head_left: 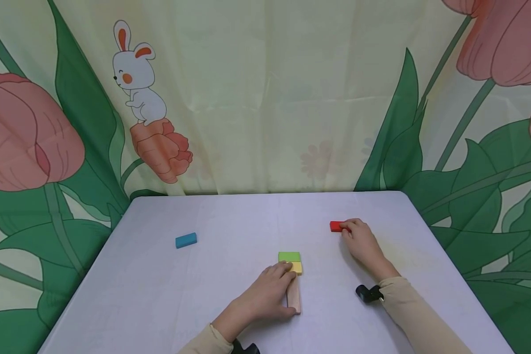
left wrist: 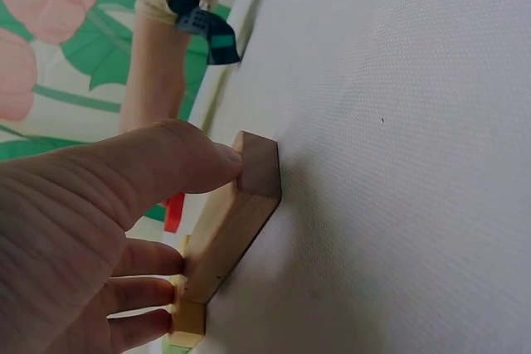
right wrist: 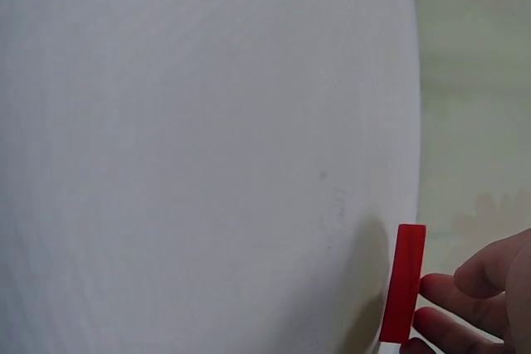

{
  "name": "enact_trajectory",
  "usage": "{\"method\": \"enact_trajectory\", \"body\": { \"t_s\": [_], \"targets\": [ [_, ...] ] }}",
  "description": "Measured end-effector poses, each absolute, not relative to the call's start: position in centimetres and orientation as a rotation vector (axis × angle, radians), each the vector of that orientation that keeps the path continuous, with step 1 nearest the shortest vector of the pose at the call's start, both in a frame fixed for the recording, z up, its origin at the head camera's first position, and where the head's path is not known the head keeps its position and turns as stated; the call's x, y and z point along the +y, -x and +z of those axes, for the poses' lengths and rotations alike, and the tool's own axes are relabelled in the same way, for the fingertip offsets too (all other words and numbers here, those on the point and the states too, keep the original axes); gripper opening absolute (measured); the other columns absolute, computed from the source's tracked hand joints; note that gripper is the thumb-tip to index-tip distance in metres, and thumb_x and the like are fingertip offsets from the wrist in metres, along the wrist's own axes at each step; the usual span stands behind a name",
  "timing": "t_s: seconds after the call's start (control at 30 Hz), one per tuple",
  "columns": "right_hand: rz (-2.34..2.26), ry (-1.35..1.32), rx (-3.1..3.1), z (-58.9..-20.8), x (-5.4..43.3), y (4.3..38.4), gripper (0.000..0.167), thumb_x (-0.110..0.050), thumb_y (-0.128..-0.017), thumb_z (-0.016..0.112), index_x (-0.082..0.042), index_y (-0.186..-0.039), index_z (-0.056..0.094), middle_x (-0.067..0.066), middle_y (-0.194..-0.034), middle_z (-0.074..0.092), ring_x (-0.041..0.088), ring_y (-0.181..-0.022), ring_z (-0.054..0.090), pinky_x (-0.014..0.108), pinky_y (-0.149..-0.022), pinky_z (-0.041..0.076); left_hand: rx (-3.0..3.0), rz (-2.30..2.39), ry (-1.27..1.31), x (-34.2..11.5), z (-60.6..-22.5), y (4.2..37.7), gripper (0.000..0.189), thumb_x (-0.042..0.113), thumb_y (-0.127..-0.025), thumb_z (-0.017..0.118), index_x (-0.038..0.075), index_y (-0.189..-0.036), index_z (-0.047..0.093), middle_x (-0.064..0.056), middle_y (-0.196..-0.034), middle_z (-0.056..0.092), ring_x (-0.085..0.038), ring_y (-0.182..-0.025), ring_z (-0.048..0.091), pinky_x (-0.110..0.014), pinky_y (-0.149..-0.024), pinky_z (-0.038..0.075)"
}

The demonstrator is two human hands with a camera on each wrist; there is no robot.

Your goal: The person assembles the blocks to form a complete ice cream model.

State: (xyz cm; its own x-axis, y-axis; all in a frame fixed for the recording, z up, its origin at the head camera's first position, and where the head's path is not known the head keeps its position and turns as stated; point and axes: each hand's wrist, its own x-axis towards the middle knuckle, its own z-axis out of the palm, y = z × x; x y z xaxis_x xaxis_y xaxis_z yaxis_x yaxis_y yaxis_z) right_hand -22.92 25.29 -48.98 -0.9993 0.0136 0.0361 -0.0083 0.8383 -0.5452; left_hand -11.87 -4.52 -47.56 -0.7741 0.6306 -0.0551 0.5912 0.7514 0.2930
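Red block (head_left: pixel 335 226) touching right fingers (right wrist: pixel 456 298), jutting out leftward.

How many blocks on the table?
5: blue block on the left; green block, yellow block and plain wooden block in a row near the middle; red block toward the back right. Others may be hidden.

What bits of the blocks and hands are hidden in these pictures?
- Head view: the right end of the red block, behind the fingers of the right hand.
- Head view: part of the yellow block and of the plain wood block, under the left hand.
- Left wrist view: most of the green block, cut off by the bottom edge.
- Right wrist view: most of the right hand, cut off by the right edge.
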Motion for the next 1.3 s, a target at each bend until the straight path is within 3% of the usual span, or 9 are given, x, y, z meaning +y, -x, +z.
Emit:
{"method": "enact_trajectory", "body": {
  "t_s": [1.3],
  "targets": [
    [0.878, -0.083, -2.954, -49.2, 19.2, 22.6, 0.032, -0.014, -0.103, 0.055, 0.001, -0.127, 0.07, 0.021, -0.132, 0.061, 0.039, -0.125, 0.056, 0.054, -0.106, 0.052, 2.765, 0.456, -0.929, -4.6, -48.1, 12.0, 0.079, 0.051, -0.084, 0.08, 0.009, -0.146, 0.055, -0.007, -0.158, 0.045, -0.024, -0.151, 0.038, -0.05, -0.122, 0.037]
  ]
}}
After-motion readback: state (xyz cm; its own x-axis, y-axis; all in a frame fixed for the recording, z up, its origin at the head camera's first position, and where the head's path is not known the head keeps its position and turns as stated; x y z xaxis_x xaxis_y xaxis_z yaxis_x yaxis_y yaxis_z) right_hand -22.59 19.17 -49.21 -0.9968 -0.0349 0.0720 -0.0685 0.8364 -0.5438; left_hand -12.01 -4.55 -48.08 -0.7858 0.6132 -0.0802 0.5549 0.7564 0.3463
